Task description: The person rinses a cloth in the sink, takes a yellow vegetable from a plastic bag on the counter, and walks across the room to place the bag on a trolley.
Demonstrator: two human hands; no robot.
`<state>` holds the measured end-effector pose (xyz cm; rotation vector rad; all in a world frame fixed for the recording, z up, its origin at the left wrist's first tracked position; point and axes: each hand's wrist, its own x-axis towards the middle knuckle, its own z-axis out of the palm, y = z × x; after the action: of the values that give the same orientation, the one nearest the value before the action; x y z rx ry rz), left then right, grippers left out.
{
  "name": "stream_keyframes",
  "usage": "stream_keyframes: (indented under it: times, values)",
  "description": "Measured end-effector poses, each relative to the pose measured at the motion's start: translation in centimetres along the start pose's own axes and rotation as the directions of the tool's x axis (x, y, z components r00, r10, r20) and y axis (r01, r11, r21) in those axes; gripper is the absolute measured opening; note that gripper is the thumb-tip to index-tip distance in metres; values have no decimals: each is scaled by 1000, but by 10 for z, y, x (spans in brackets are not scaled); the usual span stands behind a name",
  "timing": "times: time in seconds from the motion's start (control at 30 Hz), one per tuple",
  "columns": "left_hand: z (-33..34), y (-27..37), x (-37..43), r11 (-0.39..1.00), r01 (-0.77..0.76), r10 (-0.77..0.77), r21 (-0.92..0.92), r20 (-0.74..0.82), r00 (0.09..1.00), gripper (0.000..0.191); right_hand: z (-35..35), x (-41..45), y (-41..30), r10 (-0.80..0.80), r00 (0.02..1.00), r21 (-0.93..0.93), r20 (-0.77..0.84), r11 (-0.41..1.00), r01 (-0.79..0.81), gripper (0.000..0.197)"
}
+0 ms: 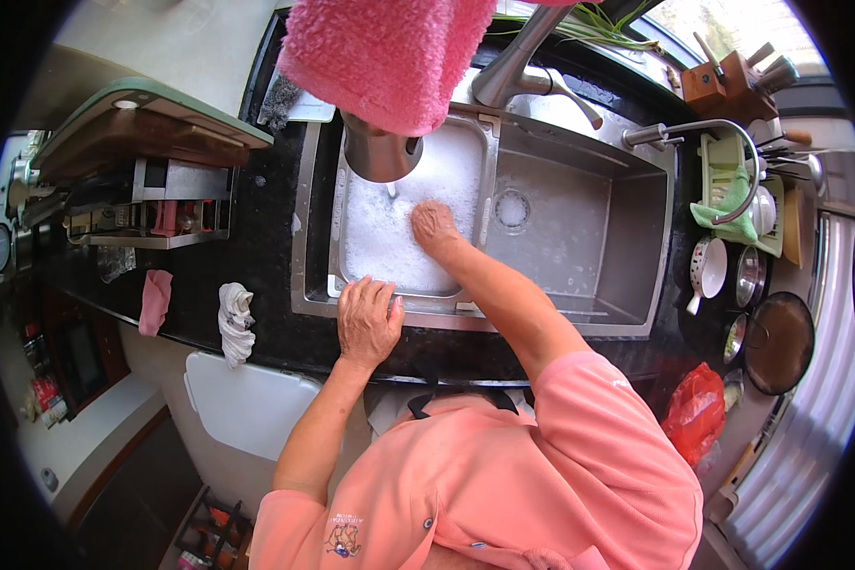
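My right hand (434, 222) dips into white suds in the left steel basin (483, 206); its fingers are hidden by the foam. A small pale piece of something (392, 189) pokes out of the suds to its upper left. My left hand (369, 313) rests palm down on the basin's near left rim, fingers on the edge. Over the far part of the basin hangs the faucet head (381, 153), partly covered by a pink terry towel (388, 57). The right basin (563, 214) has a drain with foam on it.
Right of the sink stand a green dish rack (773, 214), a white handled bowl (709, 265), a dark round pan (779, 343) and a red plastic bag (695, 413). A curved thin spout (744, 135) arches near the rack. At left lie a white cloth (236, 324) and a pink cloth (155, 301).
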<state>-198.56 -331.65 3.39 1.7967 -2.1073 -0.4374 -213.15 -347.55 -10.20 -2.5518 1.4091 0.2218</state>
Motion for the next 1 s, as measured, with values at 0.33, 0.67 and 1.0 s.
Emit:
stream_keyframes:
  times: [0.33,0.67,1.0]
  values:
    - [1,4,0,1000,-14,14,-4,-78,997,20,5,-2,6,-94,993,-43,-64,995,91,18]
    - [-1,10,3,1000,-9,9,1,-118,993,16,8,4,7,-123,991,-117,-59,986,116,17]
    - [-2,10,1,1000,-13,9,-24,-150,989,15,20,-11,13,-67,997,69,-26,995,69,16]
